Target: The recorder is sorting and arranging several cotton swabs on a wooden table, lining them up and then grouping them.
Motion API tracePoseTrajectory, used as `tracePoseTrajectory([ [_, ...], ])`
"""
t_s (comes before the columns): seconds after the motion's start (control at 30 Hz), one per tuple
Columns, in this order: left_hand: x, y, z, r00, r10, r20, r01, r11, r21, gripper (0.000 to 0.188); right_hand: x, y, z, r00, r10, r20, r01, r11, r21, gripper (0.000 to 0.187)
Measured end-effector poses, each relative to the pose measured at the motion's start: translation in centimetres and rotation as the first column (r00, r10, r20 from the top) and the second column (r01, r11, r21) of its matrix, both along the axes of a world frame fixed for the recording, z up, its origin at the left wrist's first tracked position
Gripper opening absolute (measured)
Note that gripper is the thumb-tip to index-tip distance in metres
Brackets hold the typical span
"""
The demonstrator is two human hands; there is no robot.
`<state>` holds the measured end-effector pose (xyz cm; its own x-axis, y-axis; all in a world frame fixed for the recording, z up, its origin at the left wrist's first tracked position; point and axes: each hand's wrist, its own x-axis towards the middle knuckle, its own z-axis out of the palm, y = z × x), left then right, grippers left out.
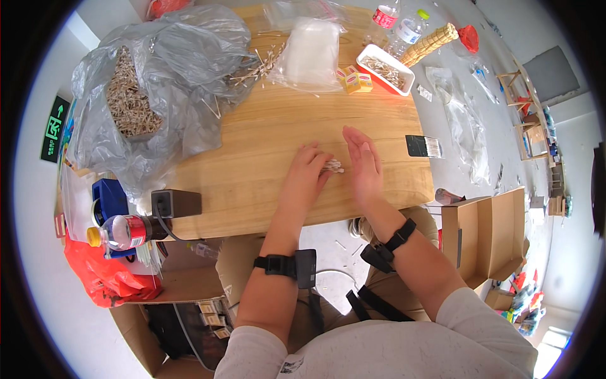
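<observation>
My left hand (304, 170) is closed around a small bundle of cotton swabs (334, 166) over the wooden table (265, 136). The white tips stick out on its right side. Facing those tips, my right hand (364, 165) is held on edge with its fingers stretched out, a small gap from the bundle, holding nothing. At the far left, a heap of cotton swabs (129, 104) lies in an open grey plastic bag (180, 88). More swabs fill a white and red tray (409, 85) at the far right.
Clear plastic bags (310, 54), loose swabs (268, 64) and small yellow boxes (358, 83) lie at the back. Bottles (407, 31) and a tan woven-looking cylinder (429, 45) stand beyond the tray. A black box (180, 203) sits at the left edge, a dark comb-like piece (420, 146) at the right.
</observation>
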<state>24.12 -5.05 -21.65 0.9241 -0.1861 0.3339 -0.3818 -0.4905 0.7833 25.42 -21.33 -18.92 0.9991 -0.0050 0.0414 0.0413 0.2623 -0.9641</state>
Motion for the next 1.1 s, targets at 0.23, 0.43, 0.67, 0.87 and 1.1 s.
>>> tracePoseTrajectory([
  [0.23,-3.0,-1.9,1.8,0.986,0.135,0.102,-0.168,0.852,0.496,0.076,-0.3,-4.0,1.3,0.999,-0.031,0.038,0.044,0.901,-0.431,0.038],
  [0.43,-5.1,-3.4,1.5,0.989,0.146,0.033,-0.141,0.831,0.539,0.082,-1.8,-8.8,0.4,0.913,0.339,0.228,0.099,0.359,-0.928,0.043],
  [0.67,-6.4,-4.5,1.1,0.986,0.163,0.039,-0.154,0.792,0.591,0.087,-2.2,-9.1,0.3,0.885,0.371,0.281,0.169,0.308,-0.936,0.042],
  [0.87,-3.5,-4.4,0.3,0.985,0.139,0.104,-0.174,0.754,0.634,0.088,-2.3,-9.1,-0.2,0.871,0.352,0.343,0.221,0.342,-0.913,0.04],
  [1.1,-2.5,-4.5,0.7,0.985,0.16,0.07,-0.166,0.73,0.663,0.088,-2.4,-9.1,-1.0,0.869,0.326,0.373,0.241,0.38,-0.893,0.04],
])
